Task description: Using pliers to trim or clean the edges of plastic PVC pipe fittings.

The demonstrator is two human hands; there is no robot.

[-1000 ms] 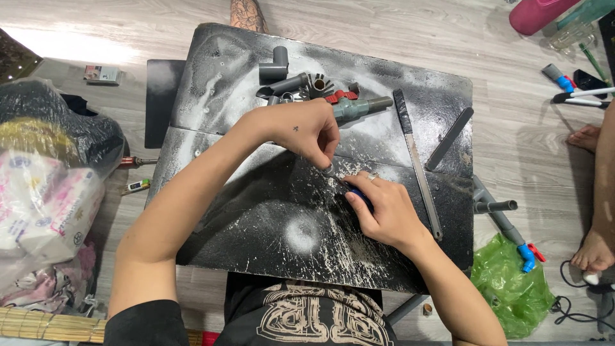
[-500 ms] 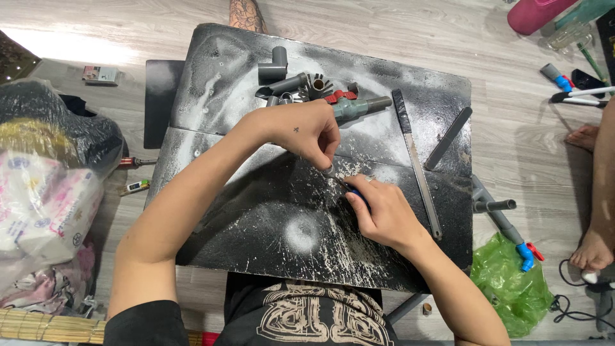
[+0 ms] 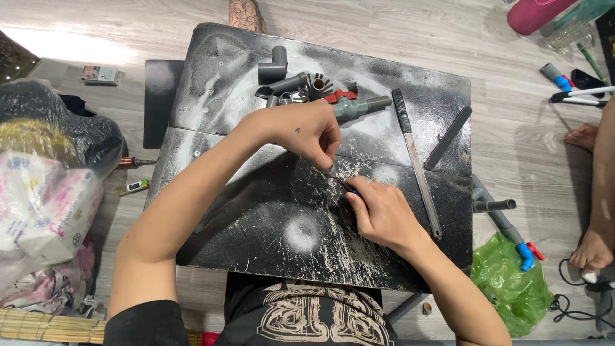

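- Head view: left hand point(image 3: 301, 131) and right hand point(image 3: 379, 211) meet mid-surface point(image 3: 243, 211), fingertips pinched together on a small dark part point(image 3: 349, 188); part mostly hidden, can't tell what it is.
- Right grip clamped on it; left pinches at its upper end.
- Risk: part is tiny, so a slip looks likely; it could vanish in the white dust or roll to the floor point(image 3: 512, 147).
- Saw blade point(image 3: 416, 170) lies just beside the right hand, a cut hazard.
- Surface: black, scratched, dusty; pipe fittings point(image 3: 288, 83) at far edge.
- Room: wood floor, green bag point(image 3: 509, 285), another person's foot point(image 3: 592, 247) at right.

Pale wood-plank floor point(image 3: 500, 83) (sunlit at upper left) surrounds a scuffed black worktable point(image 3: 256, 211).
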